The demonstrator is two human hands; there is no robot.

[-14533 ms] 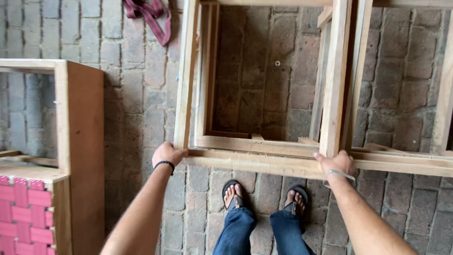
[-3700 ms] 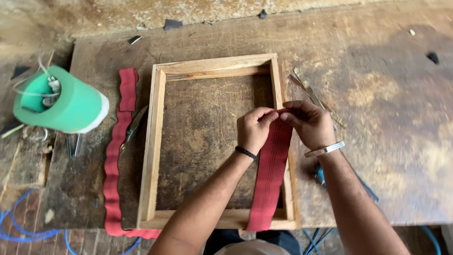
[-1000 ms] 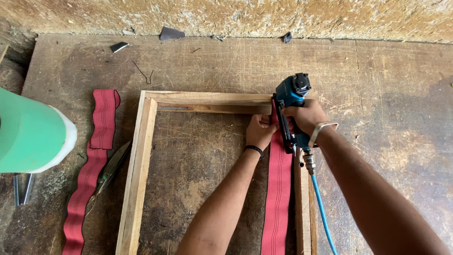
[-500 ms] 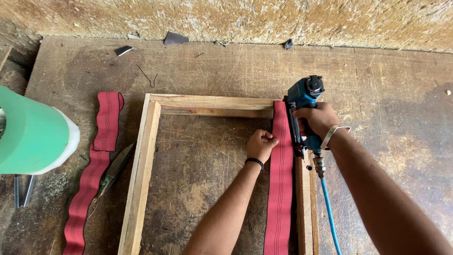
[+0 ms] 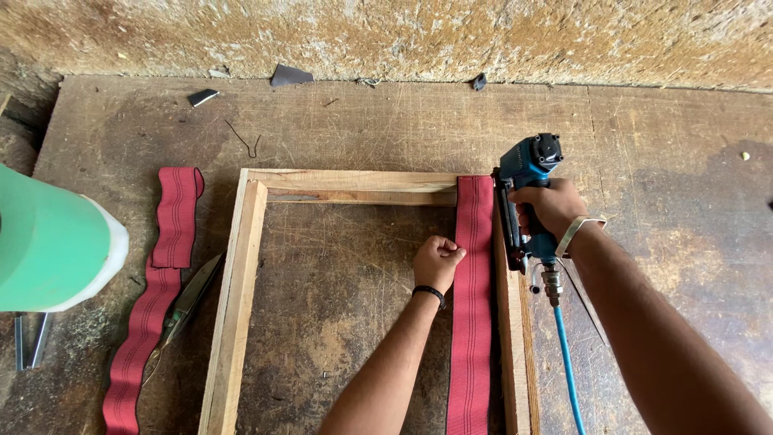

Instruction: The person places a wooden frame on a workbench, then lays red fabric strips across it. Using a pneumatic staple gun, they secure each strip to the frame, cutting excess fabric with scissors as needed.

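Spool [image 5: 48,242] of green tape sits at the table's [image 5: 668,145] left edge, beside a loose red strap [image 5: 153,298] and scissors [image 5: 187,302]. Mid-table lies the wooden frame [image 5: 241,274]; left hand [image 5: 439,262], fingers curled, presses red webbing [image 5: 473,306] across it. Right hand [image 5: 551,208] grips the blue staple gun [image 5: 527,189] just beside the webbing's far end.

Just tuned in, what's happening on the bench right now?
A person works on a wooden frame lying flat on a worn bench. The left hand rests as a fist against a red webbing strap laid over the frame's top rail. The right hand grips a blue air stapler beside the strap's top end.
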